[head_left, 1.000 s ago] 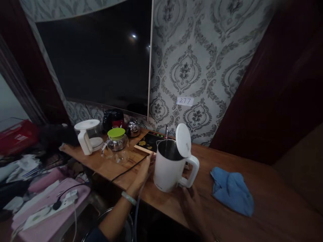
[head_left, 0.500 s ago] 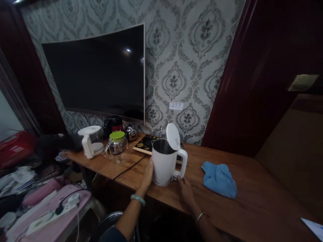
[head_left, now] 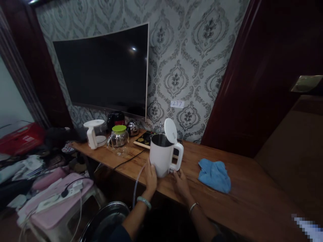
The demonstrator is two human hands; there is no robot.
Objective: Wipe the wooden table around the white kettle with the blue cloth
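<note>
A white electric kettle point(head_left: 160, 156) is between my hands over the table's front edge, upright, its lid point(head_left: 171, 131) tipped up and the dark metal inside showing. My left hand point(head_left: 150, 176) presses against the lower left of its body, with a green bangle at the wrist. My right hand point(head_left: 181, 181) grips the lower right side, fingertips at the base under the handle; part of the fingers is hidden behind the kettle. Just behind the kettle lies a black cooktop point(head_left: 145, 138) with a small metal tap beside it. To the right is a crumpled blue cloth point(head_left: 214, 176).
On the wooden table point(head_left: 242, 188) stand a glass teapot with a green lid point(head_left: 118, 136), a white-handled glass jug point(head_left: 93, 136) and a small metal kettle point(head_left: 132, 128). A clear tube point(head_left: 135, 190) hangs over the edge near a dark basin point(head_left: 107, 218). A pink stool point(head_left: 60, 208) bears a power strip.
The kettle has shifted a little left relative to the cooktop, and both hands have gone with it. My left hand now sits lower on its side. The view has turned slightly left.
</note>
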